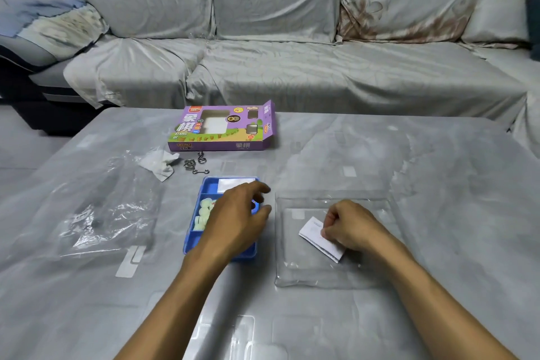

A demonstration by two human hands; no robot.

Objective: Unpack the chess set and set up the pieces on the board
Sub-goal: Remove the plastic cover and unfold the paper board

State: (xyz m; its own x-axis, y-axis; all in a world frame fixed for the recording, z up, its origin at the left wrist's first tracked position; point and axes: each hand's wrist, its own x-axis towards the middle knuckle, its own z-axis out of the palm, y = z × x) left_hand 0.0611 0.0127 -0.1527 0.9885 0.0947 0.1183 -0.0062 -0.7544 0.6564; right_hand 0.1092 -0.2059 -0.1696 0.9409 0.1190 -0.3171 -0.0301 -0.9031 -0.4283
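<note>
The tray [194, 238] sat on the desk [409, 155]. Behind the tray lay wire puzzles [195, 165], and farther behind it the box [222, 128]. Right of the tray sat the lid [336, 272], with folded paper [317, 238] over it. Left of the tray lay a plastic bag [96, 210].

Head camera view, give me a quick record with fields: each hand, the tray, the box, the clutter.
left hand: open, reaching over the blue tray
right hand: pinches a folded white paper over the clear plastic lid
tray: pale round pieces inside
box: purple box, flap open
clutter: plastic bag, metal wire puzzles
</note>
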